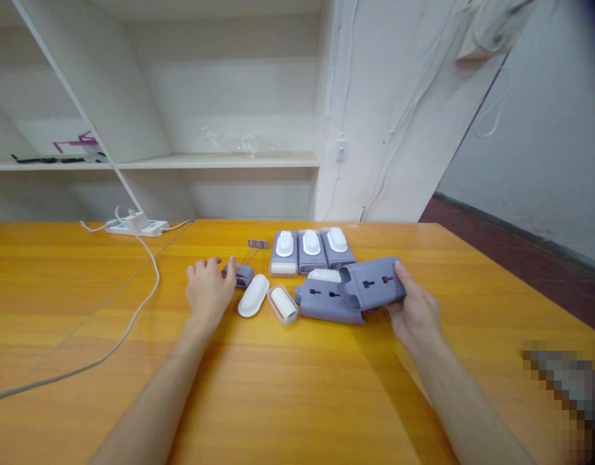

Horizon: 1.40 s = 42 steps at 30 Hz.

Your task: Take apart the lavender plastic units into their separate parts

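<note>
My right hand [416, 313] grips the end of a grey-purple plastic case [375, 284] with two keyhole slots, thumb on top. The case is raised and tilted, overlapping a second slotted case [326, 300] on the table. My left hand [208, 287] has thumb and fingers apart, beside a small grey-purple plastic piece [243, 276]; whether it touches the piece is unclear. Near it lie a white ribbed oval piece [253, 296] and a clear oval cup [288, 320] with a white roll inside. Another white ribbed piece [325, 276] is partly hidden behind the cases.
Three grey-purple cases with white ribbed oval pieces [311, 243] on them stand in a row behind. A small patterned flat piece [257, 244] lies left of them. A white power strip [137, 225] and its cable [155, 278] occupy the left. A pixelated object [568, 381] is at right.
</note>
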Available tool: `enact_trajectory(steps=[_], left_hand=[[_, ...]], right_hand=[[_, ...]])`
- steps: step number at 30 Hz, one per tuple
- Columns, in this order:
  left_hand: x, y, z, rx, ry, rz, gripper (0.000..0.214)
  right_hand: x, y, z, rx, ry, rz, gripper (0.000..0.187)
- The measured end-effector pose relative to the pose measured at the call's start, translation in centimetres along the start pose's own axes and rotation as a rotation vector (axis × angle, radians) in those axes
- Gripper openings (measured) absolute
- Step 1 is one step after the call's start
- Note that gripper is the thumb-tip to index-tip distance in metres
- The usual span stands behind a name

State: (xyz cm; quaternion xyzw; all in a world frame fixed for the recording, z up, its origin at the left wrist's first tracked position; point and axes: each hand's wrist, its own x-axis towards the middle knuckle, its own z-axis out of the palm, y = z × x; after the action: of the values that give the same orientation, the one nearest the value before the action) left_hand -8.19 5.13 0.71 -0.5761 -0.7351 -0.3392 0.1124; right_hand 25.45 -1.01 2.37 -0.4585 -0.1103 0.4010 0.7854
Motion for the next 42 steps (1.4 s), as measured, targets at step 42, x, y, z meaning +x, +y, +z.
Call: enact_trajectory(steps=[42], left_hand=[[-8.1, 8.3, -2.8, -0.763, -0.309, 0.698, 0.091]], right_hand=[[-5.1, 1.8, 0.6, -0.690, -0.395, -0.430, 0.048]])
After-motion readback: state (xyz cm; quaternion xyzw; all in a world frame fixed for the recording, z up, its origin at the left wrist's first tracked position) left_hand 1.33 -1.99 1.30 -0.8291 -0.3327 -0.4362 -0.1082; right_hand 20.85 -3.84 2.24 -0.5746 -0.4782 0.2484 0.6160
